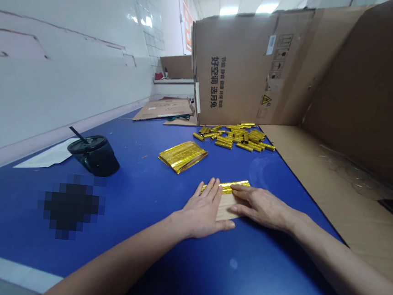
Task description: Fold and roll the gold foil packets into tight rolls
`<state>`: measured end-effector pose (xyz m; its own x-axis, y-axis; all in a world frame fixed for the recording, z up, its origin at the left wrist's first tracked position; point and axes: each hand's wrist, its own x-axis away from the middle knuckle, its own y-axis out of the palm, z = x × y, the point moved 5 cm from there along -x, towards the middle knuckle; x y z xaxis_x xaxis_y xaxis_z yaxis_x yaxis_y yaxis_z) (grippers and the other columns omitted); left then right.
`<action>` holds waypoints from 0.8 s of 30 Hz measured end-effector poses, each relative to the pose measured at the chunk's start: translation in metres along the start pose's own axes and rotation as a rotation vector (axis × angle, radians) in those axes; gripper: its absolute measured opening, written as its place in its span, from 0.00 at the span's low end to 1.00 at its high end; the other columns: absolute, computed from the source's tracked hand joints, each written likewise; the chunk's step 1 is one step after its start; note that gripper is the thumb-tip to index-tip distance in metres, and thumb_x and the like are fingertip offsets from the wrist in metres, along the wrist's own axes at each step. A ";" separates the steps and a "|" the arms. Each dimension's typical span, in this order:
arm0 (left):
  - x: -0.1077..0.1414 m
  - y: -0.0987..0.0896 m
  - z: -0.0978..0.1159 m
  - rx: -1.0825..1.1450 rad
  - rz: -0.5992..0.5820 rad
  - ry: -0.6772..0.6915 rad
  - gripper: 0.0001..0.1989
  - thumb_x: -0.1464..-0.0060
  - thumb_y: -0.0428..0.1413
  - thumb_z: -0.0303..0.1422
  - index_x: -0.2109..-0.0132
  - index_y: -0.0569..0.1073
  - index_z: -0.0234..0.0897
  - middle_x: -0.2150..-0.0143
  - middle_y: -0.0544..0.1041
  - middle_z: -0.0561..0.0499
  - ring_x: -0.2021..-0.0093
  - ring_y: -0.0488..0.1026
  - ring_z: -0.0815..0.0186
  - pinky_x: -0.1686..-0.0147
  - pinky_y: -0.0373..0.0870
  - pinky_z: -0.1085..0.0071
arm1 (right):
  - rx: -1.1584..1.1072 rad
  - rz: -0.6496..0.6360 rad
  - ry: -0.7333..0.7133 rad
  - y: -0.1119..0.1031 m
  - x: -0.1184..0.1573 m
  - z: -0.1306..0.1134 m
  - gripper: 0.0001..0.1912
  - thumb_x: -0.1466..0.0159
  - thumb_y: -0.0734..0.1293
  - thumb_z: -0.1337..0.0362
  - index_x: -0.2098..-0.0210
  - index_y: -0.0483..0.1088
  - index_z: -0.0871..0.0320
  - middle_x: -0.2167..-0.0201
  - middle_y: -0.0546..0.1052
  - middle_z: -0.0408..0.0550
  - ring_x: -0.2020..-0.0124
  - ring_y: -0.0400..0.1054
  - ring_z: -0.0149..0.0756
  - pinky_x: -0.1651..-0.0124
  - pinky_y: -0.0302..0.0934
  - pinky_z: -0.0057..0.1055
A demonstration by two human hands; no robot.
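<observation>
Bench (132, 206): blue top, running along a pale wall. Left hand (204, 210) open, palm down, fingers spread over the left part of a gold foil strip (241, 184) and a pale, wood-coloured piece (229, 206) on the near side of it. Right hand (263, 207) also open and flattened, fingertips on the foil, thumb over the pale piece (its far side is partly hidden by the fingers). Neither hand is closed round anything. Beyond the left hand, slightly to its left: flat stack of gold foil sheets (183, 156), lying apart from both hands. Farther back, a loose heap of gold rolls (240, 136), several crossing one another, close before a large upright cardboard box (244, 73) with printed text and symbols; the box blocks the view behind it. Flattened cardboard (165, 108) lies at the far left end, beside the box. Along the right edge, a brown cardboard sheet (318, 176) borders the blue surface. Left side: dark cup (94, 154) with a straw, overlapping a white paper (49, 155); nearer, a dark pixelated patch (71, 205) (contents unreadable). Space between the cup and the left hand shows bare blue surface.
</observation>
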<state>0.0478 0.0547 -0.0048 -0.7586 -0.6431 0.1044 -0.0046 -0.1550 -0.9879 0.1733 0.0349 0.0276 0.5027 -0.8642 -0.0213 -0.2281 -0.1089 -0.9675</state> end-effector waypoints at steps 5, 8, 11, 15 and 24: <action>0.000 0.000 0.000 0.025 -0.022 -0.006 0.48 0.55 0.31 0.60 0.39 0.37 0.24 0.38 0.34 0.38 0.39 0.29 0.56 0.43 0.31 0.58 | -0.004 0.010 0.012 0.002 0.000 0.001 0.28 0.40 0.52 0.48 0.51 0.64 0.62 0.46 0.62 0.56 0.47 0.57 0.44 0.48 0.52 0.37; -0.001 0.002 -0.001 0.037 -0.008 0.000 0.47 0.55 0.32 0.60 0.39 0.37 0.25 0.38 0.35 0.38 0.39 0.29 0.56 0.43 0.31 0.59 | 0.011 0.042 0.043 0.007 -0.003 -0.003 0.35 0.42 0.52 0.45 0.44 0.54 0.63 0.42 0.54 0.57 0.42 0.46 0.44 0.43 0.41 0.43; -0.003 0.004 -0.002 0.051 -0.016 0.013 0.47 0.55 0.34 0.59 0.39 0.34 0.27 0.38 0.34 0.39 0.39 0.29 0.56 0.43 0.31 0.58 | -0.021 0.011 0.022 0.017 -0.010 -0.012 0.39 0.42 0.50 0.44 0.40 0.43 0.64 0.40 0.45 0.57 0.40 0.36 0.43 0.42 0.34 0.44; -0.003 0.004 -0.003 0.056 -0.027 0.005 0.47 0.55 0.35 0.60 0.39 0.34 0.28 0.38 0.34 0.40 0.39 0.29 0.56 0.43 0.31 0.58 | -0.063 -0.022 0.030 0.028 -0.015 -0.011 0.39 0.41 0.49 0.45 0.40 0.37 0.64 0.39 0.42 0.56 0.39 0.33 0.40 0.41 0.33 0.42; 0.002 0.000 -0.003 0.056 -0.044 -0.004 0.48 0.55 0.32 0.60 0.39 0.36 0.25 0.38 0.33 0.38 0.39 0.28 0.57 0.43 0.32 0.58 | 0.089 -0.014 0.222 0.026 -0.001 0.029 0.40 0.43 0.45 0.41 0.41 0.45 0.65 0.40 0.44 0.58 0.40 0.35 0.44 0.43 0.36 0.49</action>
<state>0.0444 0.0556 -0.0049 -0.7557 -0.6380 0.1478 -0.0012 -0.2244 -0.9745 0.1912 0.0473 -0.0054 0.3078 -0.9507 0.0389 -0.1427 -0.0865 -0.9860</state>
